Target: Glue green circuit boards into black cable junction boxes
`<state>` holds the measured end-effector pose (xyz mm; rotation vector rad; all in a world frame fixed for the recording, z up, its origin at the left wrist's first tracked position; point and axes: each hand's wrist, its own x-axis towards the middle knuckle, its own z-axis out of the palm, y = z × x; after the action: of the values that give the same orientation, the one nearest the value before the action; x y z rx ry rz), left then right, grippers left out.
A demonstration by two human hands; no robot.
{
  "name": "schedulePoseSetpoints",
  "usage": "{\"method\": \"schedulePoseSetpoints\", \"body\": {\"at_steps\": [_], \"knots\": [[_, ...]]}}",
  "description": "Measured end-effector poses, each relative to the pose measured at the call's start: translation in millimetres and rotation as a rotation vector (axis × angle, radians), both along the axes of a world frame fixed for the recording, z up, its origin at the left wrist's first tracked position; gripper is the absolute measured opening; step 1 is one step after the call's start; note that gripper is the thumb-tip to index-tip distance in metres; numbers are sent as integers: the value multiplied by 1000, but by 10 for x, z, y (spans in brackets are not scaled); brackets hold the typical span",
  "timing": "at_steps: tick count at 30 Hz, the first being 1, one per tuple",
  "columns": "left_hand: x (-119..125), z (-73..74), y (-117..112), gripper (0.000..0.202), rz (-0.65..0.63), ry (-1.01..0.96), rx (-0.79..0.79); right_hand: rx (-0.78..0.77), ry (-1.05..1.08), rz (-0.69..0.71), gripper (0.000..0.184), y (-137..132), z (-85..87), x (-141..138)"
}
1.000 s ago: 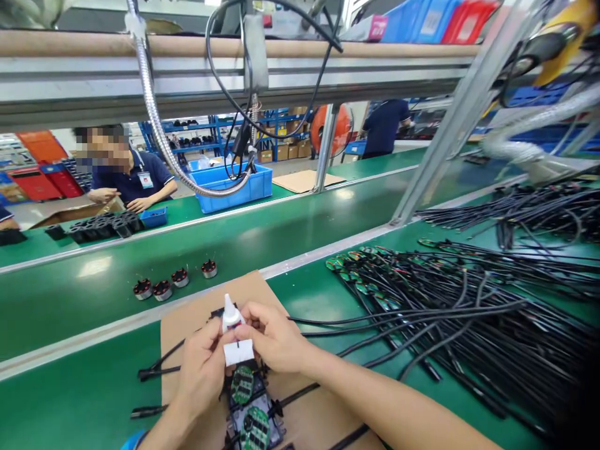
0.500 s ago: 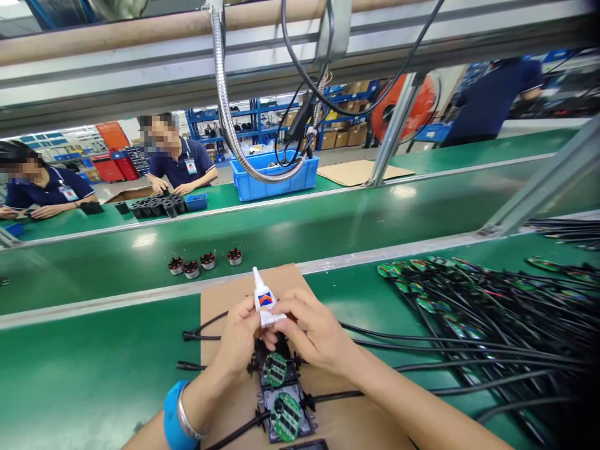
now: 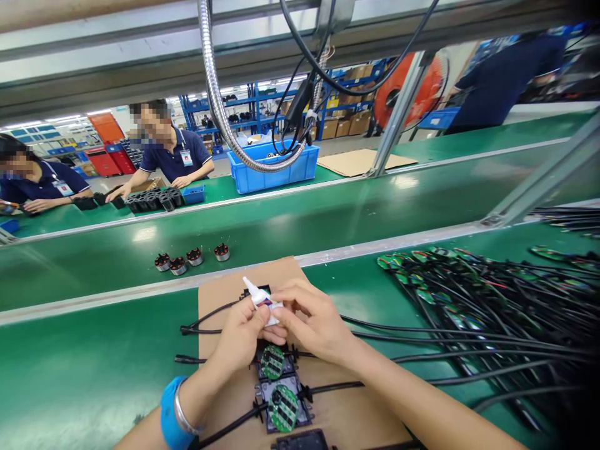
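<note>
Both my hands grip a small white glue tube (image 3: 259, 299) with a pointed nozzle that leans up and to the left. My left hand (image 3: 244, 334) is closed around its lower part from the left. My right hand (image 3: 313, 317) pinches its rear end from the right. Right below the hands, two black housings with round green circuit boards (image 3: 273, 362) (image 3: 283, 407) lie on a brown cardboard sheet (image 3: 220, 294), with black cables running out of them. A third black housing (image 3: 300, 440) shows at the bottom edge.
A large heap of black cables with green boards (image 3: 473, 306) lies to the right. Several small motors (image 3: 192, 257) stand on the green conveyor belt (image 3: 328, 215). Across it two people sit by black parts (image 3: 152, 200) and a blue bin (image 3: 274, 169). A flexible metal hose (image 3: 213, 94) hangs overhead.
The glue tube has tipped from upright to leaning left, and both hands have sunk closer to the circuit boards. The view has swung left, so a second seated person now shows.
</note>
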<state>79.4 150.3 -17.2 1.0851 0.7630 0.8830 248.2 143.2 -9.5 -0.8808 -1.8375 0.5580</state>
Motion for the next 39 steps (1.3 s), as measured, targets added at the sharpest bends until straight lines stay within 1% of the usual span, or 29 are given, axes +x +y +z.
{"method": "schedulePoseSetpoints", "body": {"at_steps": [2,4,6,8,11,13,14,16,18,20,22,24,26,27,28,29,31,32,34,35,37,39], "knots": [[-15,25,21,57,8,-20,-9,190,-33,89,28,25,-6,24],[-30,65,23,54,-2,-34,-14,297,-52,146,30,52,-22,40],[-38,92,5,50,-33,-37,-19,336,-63,146,21,71,-45,39],[-37,92,-27,50,-86,-34,-21,331,-75,125,12,76,-64,28],[-33,66,-75,55,-175,-33,7,330,-67,87,9,58,-77,15],[-28,50,-96,53,-204,-20,72,270,-28,40,8,33,-97,13],[-21,44,-102,51,-206,-13,99,205,8,4,8,18,-114,12],[4,32,-110,48,-183,-16,122,21,95,-59,16,-17,-159,1],[47,15,-111,47,-137,-52,111,-157,157,-65,25,-52,-191,-29],[96,-4,-103,48,-84,-98,109,-268,197,-20,30,-84,-186,-75],[127,-18,-91,52,-53,-115,98,-312,241,10,30,-104,-137,-113],[108,-14,-82,55,-72,-61,62,-322,260,4,27,-104,-56,-115],[19,13,-75,51,-133,65,23,-347,220,-9,26,-66,37,-70],[-51,33,-71,45,-153,164,44,-383,184,-3,26,-29,82,-34],[-133,53,-65,37,-155,283,108,-426,140,8,26,24,123,5],[-222,69,-55,29,-137,417,209,-465,91,16,26,90,158,43],[-392,72,-25,18,-61,691,469,-494,-29,14,27,255,205,98],[-462,54,-8,17,-19,785,585,-482,-96,7,27,346,217,109],[-556,-21,20,19,34,889,755,-432,-221,35,26,519,225,103],[-579,-71,27,20,37,915,821,-410,-281,69,25,595,225,89],[-589,-170,21,25,4,959,927,-368,-401,132,23,718,227,51],[-572,-241,-3,30,-54,1014,993,-319,-501,149,24,805,239,12]]}}
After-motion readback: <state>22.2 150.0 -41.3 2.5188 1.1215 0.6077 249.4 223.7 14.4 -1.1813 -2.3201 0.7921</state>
